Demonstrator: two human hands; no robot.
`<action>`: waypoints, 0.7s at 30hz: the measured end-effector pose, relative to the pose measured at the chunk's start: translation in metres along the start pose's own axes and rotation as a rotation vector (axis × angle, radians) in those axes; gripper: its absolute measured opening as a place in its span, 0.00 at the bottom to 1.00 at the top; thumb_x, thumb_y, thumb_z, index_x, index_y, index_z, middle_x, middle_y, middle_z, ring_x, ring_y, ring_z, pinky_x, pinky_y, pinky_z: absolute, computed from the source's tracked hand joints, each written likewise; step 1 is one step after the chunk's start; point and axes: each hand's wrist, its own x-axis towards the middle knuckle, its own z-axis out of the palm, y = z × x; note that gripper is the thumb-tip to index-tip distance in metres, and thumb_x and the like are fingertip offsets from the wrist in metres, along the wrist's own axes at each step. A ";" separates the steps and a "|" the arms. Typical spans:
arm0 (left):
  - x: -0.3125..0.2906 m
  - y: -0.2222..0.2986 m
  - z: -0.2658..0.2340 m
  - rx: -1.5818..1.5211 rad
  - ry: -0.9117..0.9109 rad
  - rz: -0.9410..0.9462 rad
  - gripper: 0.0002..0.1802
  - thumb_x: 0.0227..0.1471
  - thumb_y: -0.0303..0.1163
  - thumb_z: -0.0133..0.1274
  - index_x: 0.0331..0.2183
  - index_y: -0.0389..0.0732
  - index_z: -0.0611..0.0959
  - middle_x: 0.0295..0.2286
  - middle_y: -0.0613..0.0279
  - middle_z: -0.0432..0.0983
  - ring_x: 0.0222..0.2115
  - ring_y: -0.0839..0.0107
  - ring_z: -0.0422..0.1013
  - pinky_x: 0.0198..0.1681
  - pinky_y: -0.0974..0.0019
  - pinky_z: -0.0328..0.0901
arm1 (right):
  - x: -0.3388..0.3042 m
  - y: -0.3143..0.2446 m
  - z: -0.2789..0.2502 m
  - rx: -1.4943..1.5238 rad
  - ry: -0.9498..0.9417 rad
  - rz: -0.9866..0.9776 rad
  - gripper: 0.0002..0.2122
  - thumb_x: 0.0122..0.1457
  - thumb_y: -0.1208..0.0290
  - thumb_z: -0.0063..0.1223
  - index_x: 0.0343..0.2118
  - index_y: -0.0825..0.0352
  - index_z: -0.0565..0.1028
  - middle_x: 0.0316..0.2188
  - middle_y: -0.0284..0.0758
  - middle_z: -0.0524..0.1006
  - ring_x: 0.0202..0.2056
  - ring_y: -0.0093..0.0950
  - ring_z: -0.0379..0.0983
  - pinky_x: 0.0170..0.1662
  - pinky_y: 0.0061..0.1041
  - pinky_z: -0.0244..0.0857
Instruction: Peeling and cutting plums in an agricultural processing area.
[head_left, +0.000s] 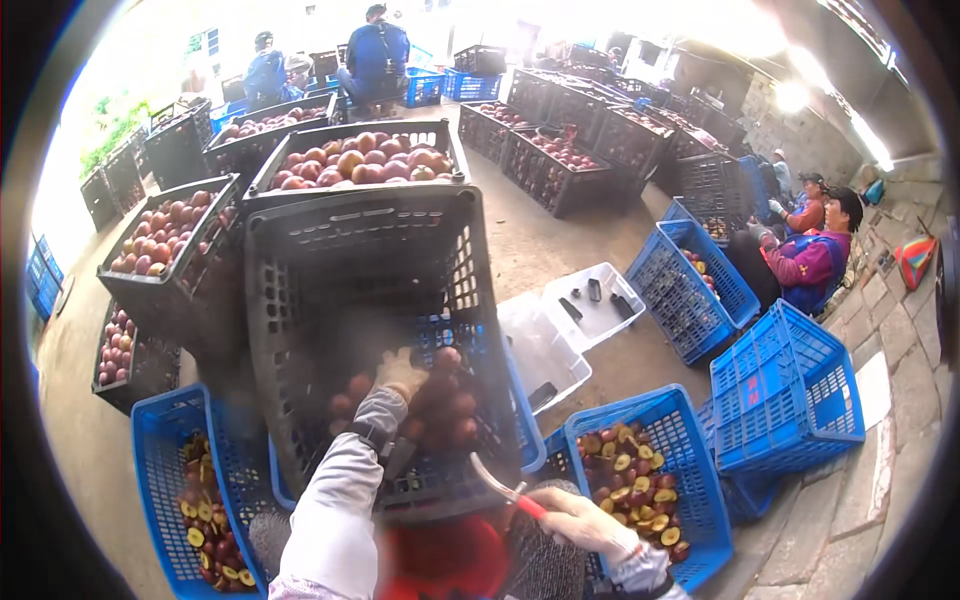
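Observation:
A tilted black plastic crate (pixel 365 215) stands in front of me, holding a small heap of round reddish-purple fruits (pixel 452 405) that look like passion fruit. My left hand (pixel 402 374), in a pale glove, reaches into it beside the fruits. Its fingers look spread, with nothing visible in them, though the area is slightly blurred. Lower right, my right hand (pixel 578 520) is closed around the red handle of a curved knife (pixel 528 504), the metal blade pointing up and left. Cut fruit halves with yellow insides (pixel 632 480) fill part of the blue crate (pixel 708 500) beside that hand.
Another blue crate (pixel 150 440) with cut halves stands lower left. Black crates of whole fruit (pixel 360 160) are stacked ahead and left. White plastic trays (pixel 597 300) lie on the floor to the right. Stacked blue crates (pixel 785 390) and a seated person (pixel 810 260) are farther right.

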 end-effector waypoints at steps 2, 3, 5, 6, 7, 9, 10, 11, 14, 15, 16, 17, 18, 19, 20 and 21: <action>0.005 0.000 0.012 0.322 -0.152 0.014 0.28 0.41 0.43 0.53 0.46 0.47 0.71 0.47 0.51 0.62 0.47 0.50 0.64 0.49 0.55 0.61 | -0.009 0.011 0.001 0.165 0.060 0.029 0.19 0.52 0.71 0.43 0.48 0.67 0.65 0.23 0.32 0.69 0.21 0.18 0.64 0.25 0.20 0.61; 0.011 0.001 0.022 0.328 -0.158 0.022 0.28 0.41 0.43 0.53 0.46 0.47 0.71 0.47 0.51 0.62 0.47 0.50 0.64 0.49 0.55 0.61 | -0.011 0.014 0.002 0.253 0.113 0.027 0.19 0.53 0.71 0.44 0.49 0.69 0.65 0.23 0.31 0.68 0.21 0.17 0.63 0.24 0.17 0.59; 0.018 0.002 0.037 0.460 -0.030 0.035 0.26 0.41 0.43 0.53 0.45 0.49 0.72 0.45 0.54 0.64 0.46 0.52 0.65 0.47 0.54 0.62 | -0.011 0.017 0.002 0.348 0.165 0.022 0.19 0.54 0.71 0.46 0.49 0.70 0.65 0.23 0.29 0.68 0.20 0.16 0.62 0.23 0.14 0.57; 0.018 0.004 0.038 0.469 -0.020 0.044 0.24 0.42 0.42 0.52 0.44 0.50 0.73 0.44 0.54 0.65 0.45 0.53 0.66 0.45 0.54 0.62 | -0.010 0.016 0.005 0.402 0.182 0.032 0.19 0.53 0.71 0.46 0.49 0.71 0.65 0.23 0.29 0.68 0.21 0.16 0.62 0.23 0.14 0.57; 0.018 0.002 0.037 0.473 -0.019 0.045 0.24 0.42 0.42 0.52 0.44 0.50 0.73 0.44 0.54 0.65 0.45 0.53 0.66 0.45 0.54 0.62 | -0.009 0.016 0.008 0.454 0.199 0.041 0.19 0.53 0.72 0.46 0.48 0.73 0.65 0.23 0.30 0.68 0.21 0.16 0.62 0.24 0.14 0.57; 0.020 -0.015 0.032 0.343 -0.067 0.071 0.24 0.43 0.43 0.51 0.45 0.50 0.72 0.44 0.53 0.66 0.45 0.51 0.66 0.47 0.51 0.61 | -0.006 0.020 0.013 0.432 0.181 0.022 0.20 0.53 0.70 0.45 0.49 0.73 0.64 0.23 0.31 0.68 0.21 0.17 0.63 0.24 0.15 0.58; 0.024 -0.021 0.029 0.159 -0.062 0.033 0.23 0.45 0.43 0.50 0.45 0.49 0.72 0.46 0.49 0.66 0.45 0.48 0.66 0.48 0.49 0.60 | -0.004 0.020 0.014 0.471 0.153 0.024 0.20 0.52 0.71 0.44 0.48 0.72 0.64 0.22 0.32 0.68 0.20 0.18 0.63 0.23 0.17 0.60; 0.013 -0.018 0.010 -0.250 -0.193 0.053 0.22 0.46 0.43 0.50 0.44 0.50 0.72 0.46 0.50 0.68 0.46 0.48 0.65 0.47 0.48 0.60 | -0.001 0.025 0.016 0.519 0.119 0.037 0.19 0.50 0.73 0.42 0.48 0.70 0.64 0.22 0.33 0.69 0.19 0.20 0.64 0.23 0.19 0.61; -0.048 0.004 -0.031 -1.687 -1.010 -0.040 0.14 0.42 0.42 0.56 0.31 0.50 0.72 0.49 0.64 0.64 0.45 0.56 0.63 0.48 0.49 0.60 | -0.006 0.028 0.023 0.758 0.151 -0.129 0.14 0.48 0.72 0.42 0.39 0.67 0.65 0.22 0.34 0.70 0.17 0.20 0.65 0.19 0.20 0.61; -0.067 0.009 -0.040 -1.762 -1.123 -0.023 0.20 0.43 0.43 0.56 0.39 0.50 0.72 0.53 0.61 0.59 0.48 0.53 0.61 0.49 0.47 0.60 | -0.009 0.027 0.027 0.811 0.183 -0.215 0.13 0.51 0.69 0.44 0.40 0.66 0.65 0.21 0.32 0.69 0.16 0.19 0.63 0.17 0.17 0.58; -0.069 -0.012 -0.031 -1.876 -1.145 0.144 0.30 0.44 0.46 0.55 0.49 0.49 0.68 0.52 0.54 0.58 0.50 0.49 0.60 0.49 0.48 0.60 | -0.011 0.027 0.034 0.794 0.193 -0.283 0.12 0.56 0.64 0.45 0.40 0.64 0.65 0.19 0.30 0.68 0.14 0.16 0.60 0.14 0.14 0.54; -0.076 -0.032 -0.026 -1.902 -1.356 0.540 0.37 0.48 0.50 0.51 0.55 0.44 0.60 0.51 0.46 0.60 0.49 0.47 0.61 0.46 0.50 0.64 | -0.014 0.011 0.044 0.756 0.239 -0.223 0.11 0.59 0.62 0.44 0.39 0.63 0.64 0.19 0.28 0.66 0.12 0.13 0.55 0.13 0.12 0.49; -0.107 -0.011 -0.036 -1.953 -1.301 0.390 0.32 0.51 0.51 0.47 0.51 0.42 0.65 0.46 0.47 0.64 0.44 0.49 0.66 0.40 0.53 0.67 | -0.016 0.013 0.046 0.715 0.282 -0.282 0.08 0.60 0.66 0.41 0.39 0.63 0.64 0.18 0.28 0.65 0.11 0.12 0.53 0.13 0.11 0.46; -0.142 0.010 -0.048 -2.005 -1.210 0.197 0.28 0.54 0.52 0.43 0.48 0.39 0.70 0.42 0.47 0.69 0.38 0.51 0.71 0.35 0.57 0.69 | -0.008 0.013 0.049 0.698 0.279 -0.316 0.07 0.61 0.68 0.40 0.39 0.63 0.63 0.19 0.28 0.65 0.11 0.11 0.53 0.13 0.10 0.46; -0.169 0.011 -0.051 -2.012 -1.206 0.160 0.28 0.54 0.52 0.43 0.48 0.39 0.70 0.42 0.47 0.69 0.38 0.51 0.71 0.35 0.57 0.69 | -0.014 0.011 0.055 0.691 0.268 -0.339 0.08 0.61 0.68 0.40 0.40 0.63 0.63 0.19 0.29 0.65 0.11 0.12 0.53 0.13 0.11 0.46; -0.193 0.009 -0.053 -2.038 -1.212 0.180 0.29 0.54 0.52 0.43 0.48 0.39 0.69 0.43 0.46 0.69 0.37 0.51 0.71 0.35 0.56 0.69 | -0.019 0.006 0.062 0.712 0.219 -0.384 0.08 0.61 0.67 0.41 0.39 0.64 0.64 0.20 0.29 0.66 0.12 0.12 0.55 0.13 0.12 0.48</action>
